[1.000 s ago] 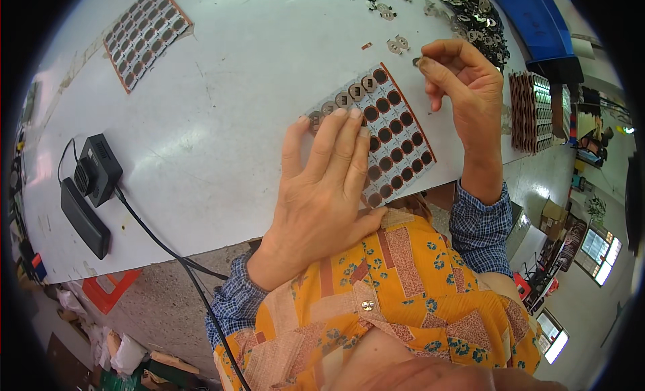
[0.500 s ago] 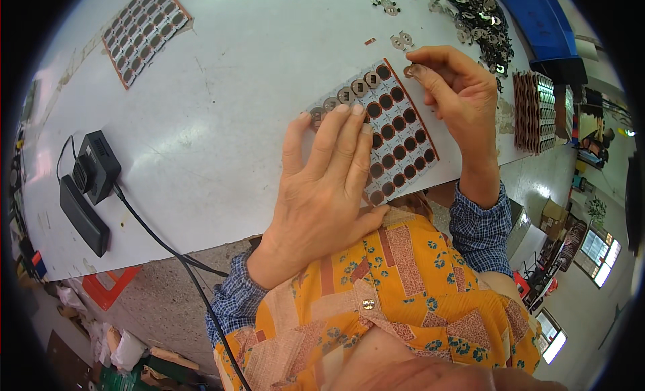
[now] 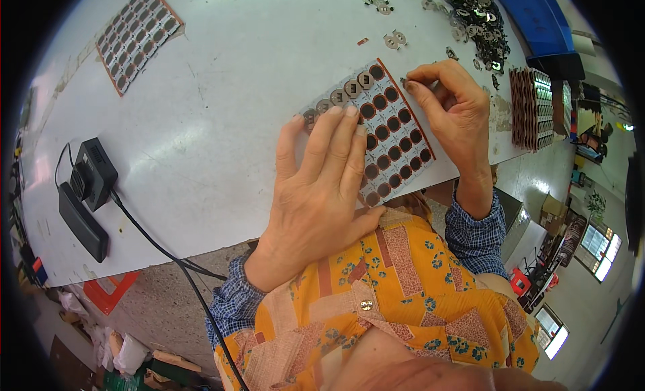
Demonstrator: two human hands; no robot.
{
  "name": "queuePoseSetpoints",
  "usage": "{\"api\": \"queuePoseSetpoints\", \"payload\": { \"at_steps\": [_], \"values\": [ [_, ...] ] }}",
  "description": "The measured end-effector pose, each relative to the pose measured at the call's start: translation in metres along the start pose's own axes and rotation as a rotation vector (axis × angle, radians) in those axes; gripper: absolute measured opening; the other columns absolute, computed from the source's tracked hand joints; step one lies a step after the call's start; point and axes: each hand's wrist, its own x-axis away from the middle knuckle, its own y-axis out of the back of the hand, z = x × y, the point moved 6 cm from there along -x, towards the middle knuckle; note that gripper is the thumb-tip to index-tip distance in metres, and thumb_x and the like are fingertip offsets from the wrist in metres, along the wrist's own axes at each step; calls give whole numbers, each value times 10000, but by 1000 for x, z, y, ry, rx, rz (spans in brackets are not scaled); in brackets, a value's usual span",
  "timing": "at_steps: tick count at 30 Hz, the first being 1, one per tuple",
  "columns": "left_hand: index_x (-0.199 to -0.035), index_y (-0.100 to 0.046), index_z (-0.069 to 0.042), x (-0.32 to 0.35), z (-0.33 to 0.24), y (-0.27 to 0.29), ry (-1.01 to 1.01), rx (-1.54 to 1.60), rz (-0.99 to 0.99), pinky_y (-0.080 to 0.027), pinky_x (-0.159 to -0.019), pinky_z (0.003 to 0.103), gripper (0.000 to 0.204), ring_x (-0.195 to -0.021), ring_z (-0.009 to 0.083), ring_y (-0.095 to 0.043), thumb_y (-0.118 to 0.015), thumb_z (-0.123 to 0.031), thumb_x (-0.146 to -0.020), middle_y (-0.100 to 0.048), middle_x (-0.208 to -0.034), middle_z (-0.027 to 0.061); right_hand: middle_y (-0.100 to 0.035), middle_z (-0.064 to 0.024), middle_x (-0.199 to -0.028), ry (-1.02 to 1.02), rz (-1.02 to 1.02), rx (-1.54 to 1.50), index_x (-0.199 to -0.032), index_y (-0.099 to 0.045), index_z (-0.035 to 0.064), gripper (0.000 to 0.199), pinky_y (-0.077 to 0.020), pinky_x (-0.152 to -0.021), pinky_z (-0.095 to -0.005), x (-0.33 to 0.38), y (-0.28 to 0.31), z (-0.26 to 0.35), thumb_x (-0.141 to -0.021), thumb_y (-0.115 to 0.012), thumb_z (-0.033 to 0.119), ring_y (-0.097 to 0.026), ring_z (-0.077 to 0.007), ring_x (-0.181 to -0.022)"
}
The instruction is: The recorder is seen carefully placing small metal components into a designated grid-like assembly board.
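A panel of round dark pads with orange edging (image 3: 408, 146) lies on the table in front of me, tilted to the right. Along its upper left edge sits a row of round metal clips (image 3: 352, 89). My left hand (image 3: 310, 183) rests flat over the panel's left part, fingers stretched out, fingertips by that row; it hides the pads beneath. Just off the panel's upper right corner, my right hand (image 3: 457, 105) pinches a small metal piece (image 3: 403, 82) between thumb and forefinger. Most of that piece is covered by the fingers.
Loose metal clips (image 3: 396, 39) lie beyond the panel, near a larger pile (image 3: 482, 25) and a blue bin (image 3: 537, 21). Stacked panels (image 3: 531, 109) stand at the right. Another panel (image 3: 138, 38) lies far left. A black device (image 3: 94, 172) trails a cable (image 3: 154, 233) nearby.
My right hand has shifted slightly down and left, bringing the pinched piece closer to the panel's upper right corner. My left hand stays flat on the panel.
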Motion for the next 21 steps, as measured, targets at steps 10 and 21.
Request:
{"api": "queuePoseSetpoints", "payload": {
  "at_steps": [10,21],
  "values": [
    [-1478,-617,97,-1,0,1,-10,14,-14,-265,-1314,624,996,-1548,409,-492,-883,-523,-745,-573,-1627,251,-747,10,-1060,57,204,-374,-1175,-774,37,134,-484,-621,-170,-15,-17,10,-1093,-673,5,-638,-16,-756],
    [-1476,-621,102,-1,1,1,-9,30,-20,-266,-1309,626,987,-1549,413,-495,-879,-505,-742,-573,-1623,260,-732,3,-1016,385,277,-163,-1158,-785,9,141,-512,-688,-187,-36,-25,20,-1076,-675,-25,-657,-18,-805]
  ]
}}
